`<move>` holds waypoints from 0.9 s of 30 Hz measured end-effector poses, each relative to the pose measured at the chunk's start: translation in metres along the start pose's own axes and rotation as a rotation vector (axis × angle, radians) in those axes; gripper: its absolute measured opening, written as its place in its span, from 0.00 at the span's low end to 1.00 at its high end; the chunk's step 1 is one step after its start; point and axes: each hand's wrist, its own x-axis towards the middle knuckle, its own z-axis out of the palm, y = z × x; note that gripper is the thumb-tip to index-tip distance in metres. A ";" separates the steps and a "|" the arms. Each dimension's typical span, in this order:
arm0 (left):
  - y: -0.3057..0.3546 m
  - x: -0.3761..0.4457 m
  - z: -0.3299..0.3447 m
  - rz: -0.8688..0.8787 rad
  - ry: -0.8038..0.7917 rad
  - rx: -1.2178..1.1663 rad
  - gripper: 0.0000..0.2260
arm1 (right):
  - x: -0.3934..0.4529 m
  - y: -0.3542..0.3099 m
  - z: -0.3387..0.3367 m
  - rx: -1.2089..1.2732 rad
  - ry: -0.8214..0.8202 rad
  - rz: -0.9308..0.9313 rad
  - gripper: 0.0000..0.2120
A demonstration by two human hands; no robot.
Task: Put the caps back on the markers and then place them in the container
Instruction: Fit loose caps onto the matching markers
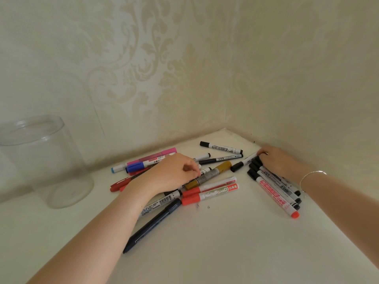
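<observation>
My left hand [172,173] rests curled over the heap of mixed plastic markers [207,181]; I cannot tell what its fingers grip. My right hand [276,160] pinches a slim white marker with a black cap [244,162], its long axis running leftward toward my left hand. The tall clear empty jar [41,160] stands well left of both hands, the left hand being nearer.
</observation>
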 end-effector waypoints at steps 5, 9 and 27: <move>0.000 0.002 0.004 0.006 -0.005 -0.034 0.07 | 0.000 -0.003 -0.001 -0.034 -0.109 0.013 0.13; 0.003 0.005 0.005 0.005 0.000 -0.052 0.07 | 0.000 -0.005 -0.004 -0.226 -0.220 0.071 0.24; 0.023 0.009 0.015 0.023 -0.003 -0.035 0.08 | 0.005 -0.002 0.011 -0.200 0.011 0.096 0.16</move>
